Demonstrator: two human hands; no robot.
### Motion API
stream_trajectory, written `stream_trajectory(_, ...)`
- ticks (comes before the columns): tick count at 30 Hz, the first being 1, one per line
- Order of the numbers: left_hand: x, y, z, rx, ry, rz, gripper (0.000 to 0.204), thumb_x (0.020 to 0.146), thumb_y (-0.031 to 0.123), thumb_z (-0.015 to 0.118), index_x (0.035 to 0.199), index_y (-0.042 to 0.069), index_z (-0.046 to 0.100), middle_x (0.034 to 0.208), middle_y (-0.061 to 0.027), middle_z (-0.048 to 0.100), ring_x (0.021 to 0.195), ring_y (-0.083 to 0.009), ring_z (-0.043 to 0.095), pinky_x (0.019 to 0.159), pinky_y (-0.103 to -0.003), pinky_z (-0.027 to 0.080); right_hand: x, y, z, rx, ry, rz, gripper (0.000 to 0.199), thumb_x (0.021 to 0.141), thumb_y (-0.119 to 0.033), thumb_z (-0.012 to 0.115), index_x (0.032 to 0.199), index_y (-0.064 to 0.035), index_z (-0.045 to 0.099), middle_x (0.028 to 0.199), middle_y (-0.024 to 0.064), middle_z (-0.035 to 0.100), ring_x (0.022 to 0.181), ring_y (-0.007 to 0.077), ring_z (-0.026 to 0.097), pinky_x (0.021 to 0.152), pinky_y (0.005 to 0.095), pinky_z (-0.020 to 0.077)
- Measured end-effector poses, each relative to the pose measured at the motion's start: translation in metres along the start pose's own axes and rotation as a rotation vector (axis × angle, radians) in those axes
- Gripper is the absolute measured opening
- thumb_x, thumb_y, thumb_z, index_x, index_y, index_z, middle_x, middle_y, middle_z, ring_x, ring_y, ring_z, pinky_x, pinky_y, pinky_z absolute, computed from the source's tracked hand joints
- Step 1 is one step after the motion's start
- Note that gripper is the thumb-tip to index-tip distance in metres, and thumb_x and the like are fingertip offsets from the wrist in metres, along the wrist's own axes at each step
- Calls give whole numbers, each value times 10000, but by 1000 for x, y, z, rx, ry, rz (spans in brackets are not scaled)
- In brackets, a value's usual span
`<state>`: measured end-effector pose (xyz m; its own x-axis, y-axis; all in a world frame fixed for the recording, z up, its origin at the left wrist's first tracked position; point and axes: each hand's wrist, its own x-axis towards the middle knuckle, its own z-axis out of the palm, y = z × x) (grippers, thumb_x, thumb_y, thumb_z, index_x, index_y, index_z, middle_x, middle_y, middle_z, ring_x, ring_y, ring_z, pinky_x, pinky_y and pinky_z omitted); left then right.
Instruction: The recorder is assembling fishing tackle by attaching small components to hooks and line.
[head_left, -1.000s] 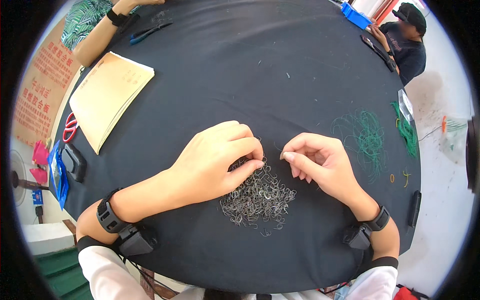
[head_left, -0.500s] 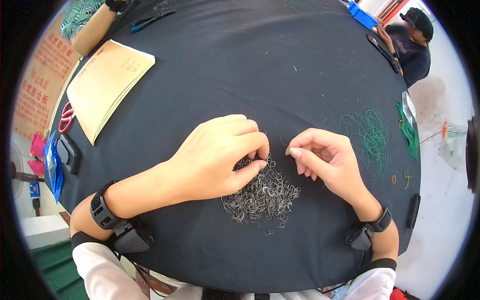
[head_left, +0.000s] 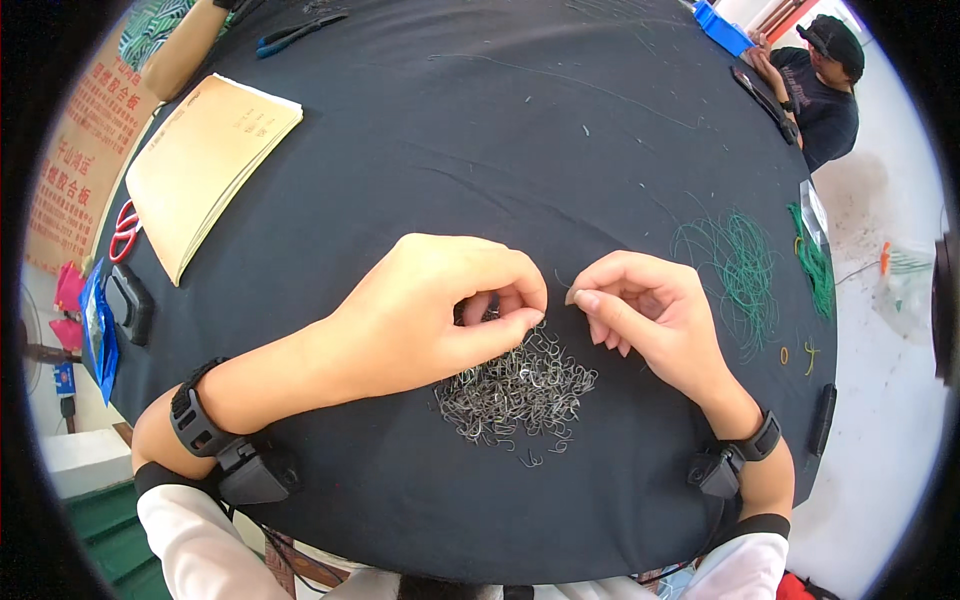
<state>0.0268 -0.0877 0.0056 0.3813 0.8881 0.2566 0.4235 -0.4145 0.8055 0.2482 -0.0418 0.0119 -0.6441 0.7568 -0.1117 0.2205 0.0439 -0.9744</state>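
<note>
A loose pile of small metal fish hooks [head_left: 525, 390] lies on the black cloth in front of me. My left hand [head_left: 440, 305] is over the pile's upper left part, thumb and index fingertips pinched together at its far edge. Whatever sits between those fingertips is too small or hidden to make out. Just to the right, my right hand [head_left: 645, 315] also pinches thumb against index finger. A short thin thread [head_left: 558, 279] sticks up from that pinch; the other fingers curl loosely. The two pinches face each other, a small gap apart.
Tangled green thread [head_left: 735, 270] lies to the right, with a green netting bundle [head_left: 815, 255] beyond it. At left are a paper pad [head_left: 215, 165], red-handled scissors [head_left: 124, 232] and a blue packet [head_left: 98, 325]. Another person [head_left: 820, 100] sits at the far right by a blue tray [head_left: 722, 30].
My left hand has lifted slightly off the pile, its thumb and index finger closing into a pinch near my right hand. My right hand keeps its pinch, barely moved.
</note>
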Motion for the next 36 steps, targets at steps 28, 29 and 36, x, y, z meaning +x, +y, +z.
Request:
stream_trajectory(28,0,-6,1,23,3,102,104,784,59,676,885,34,674,835,-66,669,647,-151,598,533,-249,437,1,1,1,-6,-2,-7,83,875,-65,600,891,8,636,746,-5,596,640,35,554,560,176,442)
stream_trajectory(29,0,-8,1,28,9,129,109,784,57,675,891,35,677,838,-68,672,658,-151,606,534,-248,438,1,1,1,-6,-3,-8,83,875,-65,601,891,8,636,746,-4,596,640,35,554,561,175,442)
stream_trajectory(36,-2,-5,3,-74,35,8,135,809,49,660,943,41,680,827,-47,685,660,-104,606,530,-218,420,1,0,2,0,3,-1,77,872,-53,599,894,12,635,750,-2,599,642,36,557,558,173,440)
